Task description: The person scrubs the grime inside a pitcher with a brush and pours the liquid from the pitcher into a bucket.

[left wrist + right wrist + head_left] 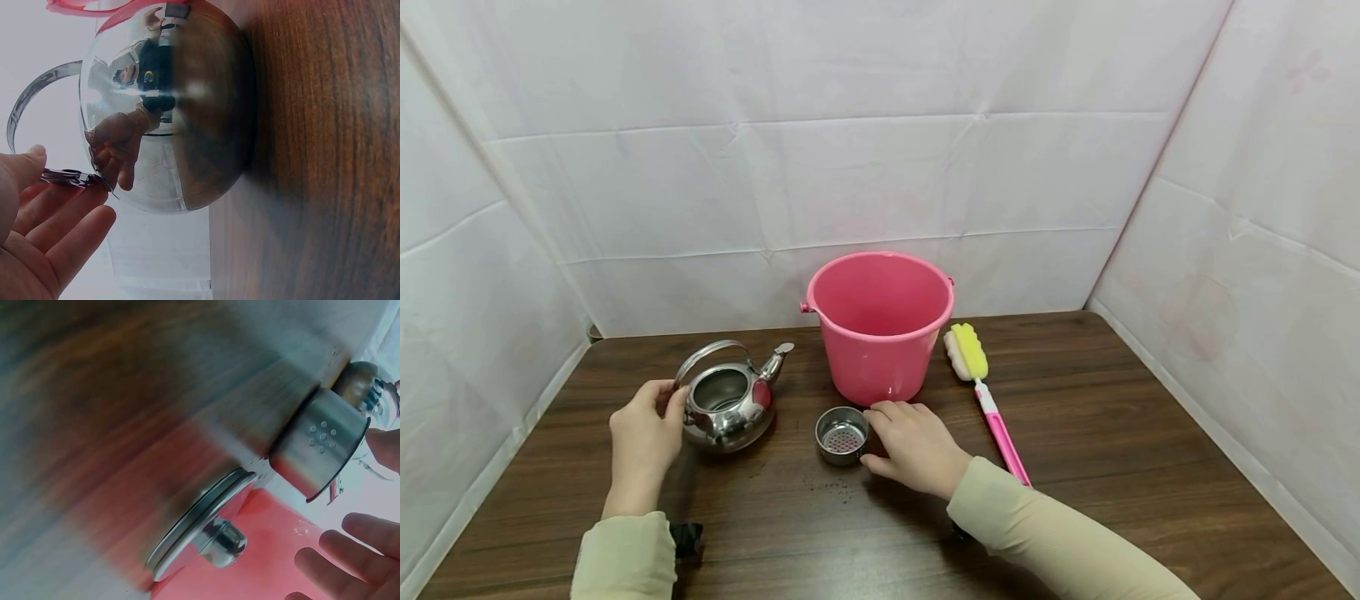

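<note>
A shiny steel teapot [727, 414] stands lidless at the left of the table, its spout pointing to the right. My left hand [646, 433] pinches the near end of its arched handle [37, 87] between thumb and fingers. To the right stands a small steel tea strainer [842, 436] with a perforated bottom. My right hand [917, 446] is beside it, thumb and fingers spread around its right side, the thumb tip right at its rim in the right wrist view. A round steel lid [203, 528] with a knob lies under that hand, hidden in the head view.
Behind the strainer stands a pink bucket [883, 358]. A sponge brush [992, 404] with a yellow and white head and pink handle lies to its right. Dark crumbs [842, 492] dot the wooden table [805, 542]. White sheeting [850, 183] hangs behind and at both sides.
</note>
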